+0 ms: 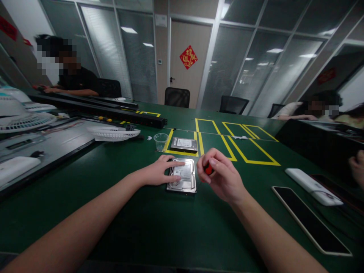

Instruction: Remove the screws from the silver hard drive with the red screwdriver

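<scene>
A silver hard drive (187, 173) lies flat on the green table in front of me. My left hand (159, 170) rests on its left side, thumb and fingers spread across the metal top. Just beyond the drive's right edge, my right hand (220, 172) is curled around a screwdriver (209, 168) with a red and black handle. Its shaft and tip are hard to make out. Farther back, a second hard drive (184, 143) sits inside a yellow taped outline, with a clear plastic cup (161, 142) to its left.
Yellow tape rectangles (257, 151) mark the table (182, 227). At right lie a dark-screened tablet (309, 218) and a white power strip (313, 186). White fan parts (113, 132) and long black bars (127, 113) occupy the left. Other people sit around the table.
</scene>
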Motion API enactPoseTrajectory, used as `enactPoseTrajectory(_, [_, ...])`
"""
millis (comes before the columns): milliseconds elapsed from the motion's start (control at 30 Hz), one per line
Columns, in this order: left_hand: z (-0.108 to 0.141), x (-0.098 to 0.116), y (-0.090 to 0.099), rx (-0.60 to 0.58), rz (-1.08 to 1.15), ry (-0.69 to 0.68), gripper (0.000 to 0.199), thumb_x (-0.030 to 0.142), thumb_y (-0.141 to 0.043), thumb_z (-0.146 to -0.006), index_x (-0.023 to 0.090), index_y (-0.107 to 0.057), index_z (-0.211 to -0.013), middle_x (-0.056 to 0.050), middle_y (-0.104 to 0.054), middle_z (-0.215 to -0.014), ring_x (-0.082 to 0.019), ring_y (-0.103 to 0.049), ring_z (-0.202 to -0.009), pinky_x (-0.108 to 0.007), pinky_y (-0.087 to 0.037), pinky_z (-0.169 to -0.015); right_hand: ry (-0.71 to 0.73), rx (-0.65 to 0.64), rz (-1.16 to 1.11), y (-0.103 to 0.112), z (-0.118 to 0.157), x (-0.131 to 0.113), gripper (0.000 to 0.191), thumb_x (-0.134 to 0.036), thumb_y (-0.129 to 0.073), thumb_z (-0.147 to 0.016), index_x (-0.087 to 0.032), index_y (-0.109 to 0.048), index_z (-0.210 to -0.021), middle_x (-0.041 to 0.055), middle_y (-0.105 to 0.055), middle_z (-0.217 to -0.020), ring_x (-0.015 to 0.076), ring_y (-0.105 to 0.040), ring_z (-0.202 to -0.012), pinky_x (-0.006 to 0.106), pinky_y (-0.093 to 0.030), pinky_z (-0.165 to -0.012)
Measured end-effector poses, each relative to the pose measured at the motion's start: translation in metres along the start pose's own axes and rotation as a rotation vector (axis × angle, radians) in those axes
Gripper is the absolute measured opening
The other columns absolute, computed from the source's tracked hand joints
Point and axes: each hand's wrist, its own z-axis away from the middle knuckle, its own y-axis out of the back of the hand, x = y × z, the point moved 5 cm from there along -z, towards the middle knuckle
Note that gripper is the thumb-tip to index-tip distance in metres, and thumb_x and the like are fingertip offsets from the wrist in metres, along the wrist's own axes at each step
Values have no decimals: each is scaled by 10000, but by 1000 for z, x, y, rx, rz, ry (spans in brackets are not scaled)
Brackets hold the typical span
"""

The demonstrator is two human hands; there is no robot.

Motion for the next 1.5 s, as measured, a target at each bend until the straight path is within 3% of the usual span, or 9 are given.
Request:
enactPoseTrajectory(333, [0,3,1,4,15,1,706,766,-550,-875,494,-395,-1508,-43,-300,-1588,-397,-292,-1446,-596,-312,-1146,-6,7,-21,-1,-1,-3,339,-316,-419,-1009,-158,-680,-862,54,-642,-718,120,-465,-540,292,-336,-547])
enactPoseTrajectory(600, [0,2,2,5,6,2,700,749,-557,-879,485,-401,-1508,-41,-300,-1594,-397,-284,-1453,-589,-312,-1151,-27,4,-36,0,-1,0,168,-288,-529,-963,-181,-599,-856,32,-638,-760,125,-519,-586,281,-376,-576])
enactPoseTrajectory(800, [0,2,1,11,9,-8,708,761,-550,-877,478,-404,-1509,-47,-307,-1588,-395,-295,-1447,-582,-304,-1155,-39,-1,-41,-1,0,1,121,-285,-537,-966,-200,-569,-886,30,-664,-798,106,-473,-534,273,-325,-549])
enactPoseTrajectory(1067, [0,0,0,1,19,1,712,764,-552,-873,482,-401,-1509,-35,-288,-1606,-395,-273,-1462,-579,-299,-1160,-41,11,-39,0,-1,0,392,-395,-397,-1025,-170,-666,-849,51,-649,-725,119,-448,-533,290,-328,-552])
enactPoseTrajectory(1367, [0,-1,0,11,3,-3,698,748,-557,-881,478,-406,-1507,-53,-295,-1594,-398,-301,-1445,-592,-321,-1144,-43,-1,-13,0,0,2,217,-340,-524,-977,-186,-607,-848,34,-641,-774,127,-530,-581,291,-386,-582])
enactPoseTrajectory(1500, [0,2,1,13,-1,-16,701,758,-545,-883,479,-402,-1509,-51,-306,-1589,-394,-310,-1440,-587,-318,-1146,-45,7,-13,-1,1,3,170,-329,-549,-975,-202,-555,-862,25,-656,-792,110,-499,-545,276,-360,-558])
